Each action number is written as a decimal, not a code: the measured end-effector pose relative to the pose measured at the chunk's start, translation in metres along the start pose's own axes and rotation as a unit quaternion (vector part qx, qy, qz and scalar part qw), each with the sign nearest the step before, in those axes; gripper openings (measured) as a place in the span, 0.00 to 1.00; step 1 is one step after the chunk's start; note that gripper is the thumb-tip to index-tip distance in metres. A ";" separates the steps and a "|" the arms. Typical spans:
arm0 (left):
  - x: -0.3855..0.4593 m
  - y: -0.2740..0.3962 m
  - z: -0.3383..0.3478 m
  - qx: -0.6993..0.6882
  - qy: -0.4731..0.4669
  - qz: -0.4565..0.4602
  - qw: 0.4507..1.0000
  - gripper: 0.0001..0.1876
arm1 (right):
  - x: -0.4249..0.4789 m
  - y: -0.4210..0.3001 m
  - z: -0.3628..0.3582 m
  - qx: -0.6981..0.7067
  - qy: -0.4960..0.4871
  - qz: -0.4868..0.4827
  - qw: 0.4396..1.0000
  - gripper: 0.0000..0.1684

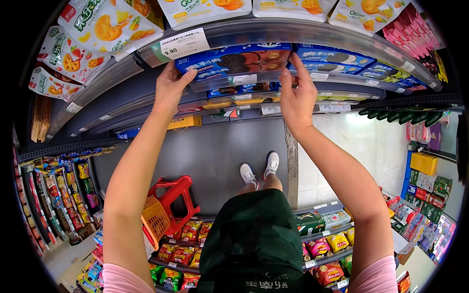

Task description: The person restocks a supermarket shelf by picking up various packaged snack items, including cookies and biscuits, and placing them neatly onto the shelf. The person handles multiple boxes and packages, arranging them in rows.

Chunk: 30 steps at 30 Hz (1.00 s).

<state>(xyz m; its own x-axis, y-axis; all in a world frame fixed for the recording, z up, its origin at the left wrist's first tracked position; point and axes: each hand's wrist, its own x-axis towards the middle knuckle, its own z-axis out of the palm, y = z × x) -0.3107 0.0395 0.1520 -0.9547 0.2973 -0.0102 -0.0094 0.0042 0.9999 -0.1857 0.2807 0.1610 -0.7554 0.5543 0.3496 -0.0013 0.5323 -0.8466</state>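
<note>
Blue boxes of Oreo chocolate cookies (238, 60) lie stacked on a shelf ahead of me. At the left end of the stack, my left hand (174, 82) has its thumb on the box front and its fingers behind the box's edge. My right hand (298, 89) is at the right end, fingertips touching the box's corner, thumb below near the shelf lip. More blue cookie boxes (329, 56) sit just to the right. A paper price tag (185, 44) hangs from the shelf edge above my left hand.
White snack pouches (110, 27) fill the upper shelf. Lower shelves curve beneath the boxes. A red plastic stool (185, 197) and an orange basket (155, 218) stand at lower left, near shelves of chip bags (183, 254). A grey floor mat (216, 157) lies under my feet.
</note>
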 end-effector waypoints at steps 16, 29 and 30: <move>0.005 0.003 0.000 0.008 0.008 -0.036 0.999 0.27 | -0.002 0.013 -0.006 0.021 -0.020 -0.021 0.999 0.25; -0.081 0.051 0.055 0.138 0.148 0.029 0.979 0.32 | 0.005 -0.049 -0.089 0.154 -0.072 -0.042 0.985 0.18; -0.087 0.077 0.071 0.148 0.101 0.037 0.983 0.27 | 0.012 -0.061 -0.107 0.140 -0.076 -0.080 0.984 0.18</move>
<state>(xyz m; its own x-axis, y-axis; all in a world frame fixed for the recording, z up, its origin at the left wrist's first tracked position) -0.2075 0.0820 0.2300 -0.9895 0.1113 0.0922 0.1200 0.2770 0.9534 -0.1250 0.3234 0.2593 -0.8195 0.3643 0.4423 -0.2935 0.3960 -0.8701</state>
